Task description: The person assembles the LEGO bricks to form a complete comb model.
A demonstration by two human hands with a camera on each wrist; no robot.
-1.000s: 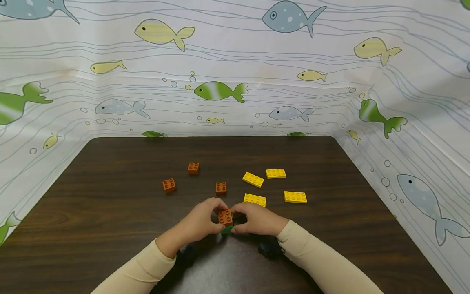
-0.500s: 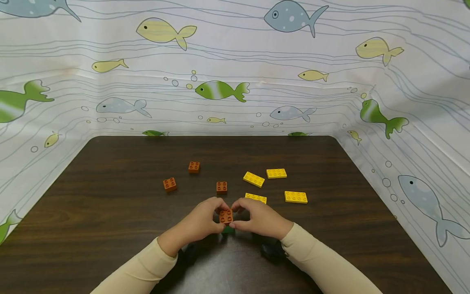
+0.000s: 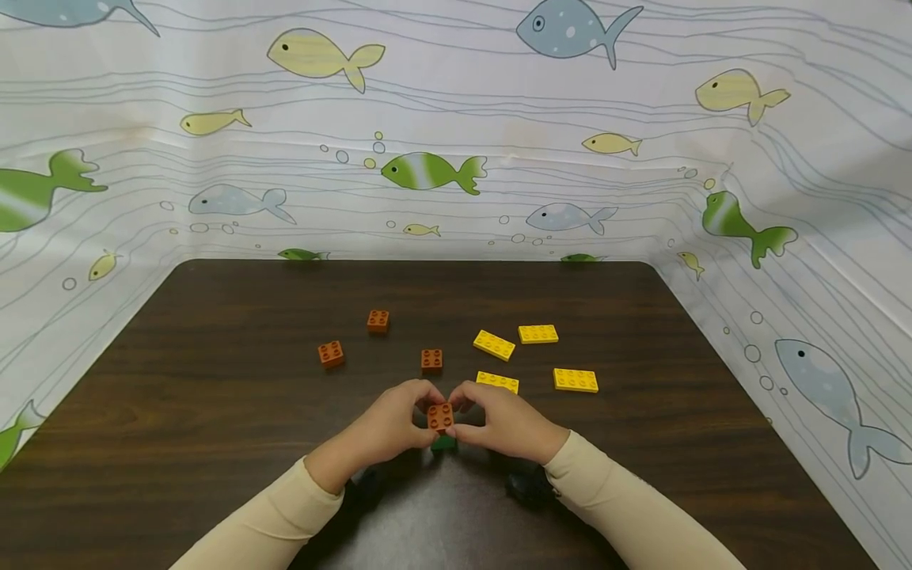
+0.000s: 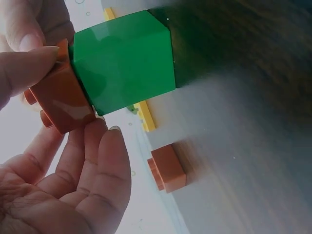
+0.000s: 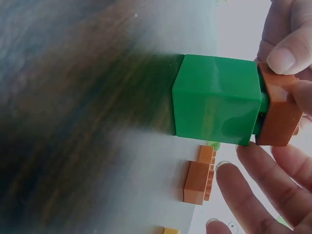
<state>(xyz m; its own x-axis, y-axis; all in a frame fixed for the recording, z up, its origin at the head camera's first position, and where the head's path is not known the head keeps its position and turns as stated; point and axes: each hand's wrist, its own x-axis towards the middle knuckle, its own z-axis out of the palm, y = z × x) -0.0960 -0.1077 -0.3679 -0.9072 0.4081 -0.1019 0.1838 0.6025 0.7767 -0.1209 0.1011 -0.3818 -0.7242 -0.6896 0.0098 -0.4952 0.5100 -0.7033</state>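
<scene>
A reddish-brown toy building brick (image 3: 440,416) sits over a green block (image 3: 443,443) at the front middle of the table. In the right wrist view, green studs (image 5: 263,103) show in a gap between the two, so the brown brick is not fully seated. My left hand (image 3: 390,421) pinches the brown brick between thumb and fingers from the left. From the right, my right hand (image 3: 511,421) pinches the same brick, its thumb at the near side. Both thumbs lie close together on it. The green block's lower end hangs near the tabletop; whether it touches is unclear.
Three loose brown bricks, such as this one (image 3: 431,361), lie beyond and to the left of my hands. Several flat yellow bricks (image 3: 575,380) lie beyond and to the right. Fish-patterned cloth (image 3: 442,95) walls the dark wooden table (image 3: 178,443) at the back and sides.
My right thumb has moved from beside the green block up to the brown brick. The brown brick has turned a little straighter. My left hand has barely shifted.
</scene>
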